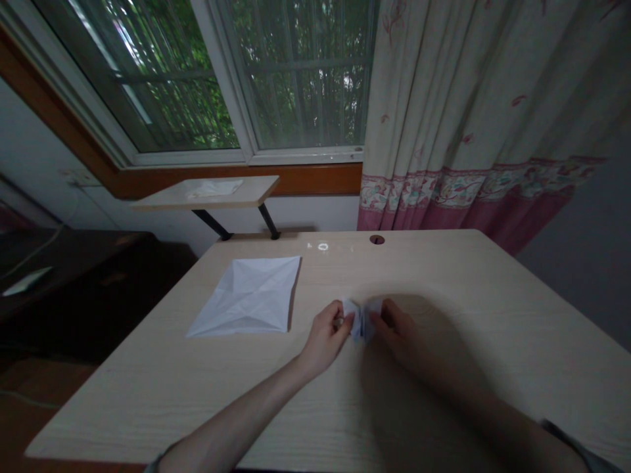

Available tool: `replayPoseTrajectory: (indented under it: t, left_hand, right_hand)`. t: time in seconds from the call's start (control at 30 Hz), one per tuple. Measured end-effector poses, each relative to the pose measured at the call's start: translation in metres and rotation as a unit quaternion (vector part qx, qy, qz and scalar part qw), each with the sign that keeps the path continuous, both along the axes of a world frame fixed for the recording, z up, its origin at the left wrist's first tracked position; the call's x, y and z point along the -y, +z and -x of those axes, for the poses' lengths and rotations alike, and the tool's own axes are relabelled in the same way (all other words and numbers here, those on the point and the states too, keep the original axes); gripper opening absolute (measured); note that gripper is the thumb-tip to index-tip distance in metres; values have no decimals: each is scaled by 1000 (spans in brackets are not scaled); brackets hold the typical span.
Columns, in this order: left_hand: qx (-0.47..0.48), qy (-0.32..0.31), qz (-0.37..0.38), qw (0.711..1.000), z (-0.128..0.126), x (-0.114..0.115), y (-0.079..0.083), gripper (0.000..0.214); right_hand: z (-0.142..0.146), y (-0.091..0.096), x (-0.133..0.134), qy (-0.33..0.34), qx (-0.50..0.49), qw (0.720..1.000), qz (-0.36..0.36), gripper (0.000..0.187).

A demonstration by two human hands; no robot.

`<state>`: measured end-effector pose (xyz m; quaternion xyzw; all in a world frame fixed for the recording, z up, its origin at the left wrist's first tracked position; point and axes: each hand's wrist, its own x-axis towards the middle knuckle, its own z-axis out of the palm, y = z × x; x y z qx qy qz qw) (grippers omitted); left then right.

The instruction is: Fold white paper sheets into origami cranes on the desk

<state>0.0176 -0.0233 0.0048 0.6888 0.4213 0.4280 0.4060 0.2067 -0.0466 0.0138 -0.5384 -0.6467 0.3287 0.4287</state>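
My left hand [328, 332] and my right hand [397, 323] meet near the middle of the light wooden table [444, 394]. Between them they pinch a small folded white paper piece [361, 316], the left fingers on its left flap and the right fingers on its right flap. The paper rests on or just above the tabletop. A larger creased white paper sheet [249, 297] lies flat on the table to the left of my left hand, apart from it.
A small raised shelf [207, 192] on black legs stands at the table's far left edge. A cable hole [377, 240] is at the back. A window and a floral curtain [473, 118] are behind. Dark furniture [73, 282] stands to the left.
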Motion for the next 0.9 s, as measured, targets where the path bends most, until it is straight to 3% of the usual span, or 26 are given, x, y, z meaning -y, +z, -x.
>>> replayPoseTrajectory:
  t: [0.07,0.2,0.33,0.53,0.73,0.9]
  left_hand:
    - [35,11,22,999,1,-4,-3,27]
    - [96,-28,65,993,4,-11,-4,18]
    - [124,-43,75,989,7,-13,0,8]
    - [201,-41,151,967,7,-16,6,29]
    - [173,11,81,982,13,-29,0,30]
    - [174,38,76,981,18,-38,-12,28]
  right_hand:
    - [-3,0,-3,9,-44,999,21,12]
    - [-9,-5,-10,23,-84,995,46,4]
    - [-13,-5,-14,50,-122,990,52,9]
    - [-17,9,-16,61,-152,982,98,23]
    - [-28,13,-23,-3,-124,983,133,28]
    - [-33,10,-27,-12,-98,988,117,24]
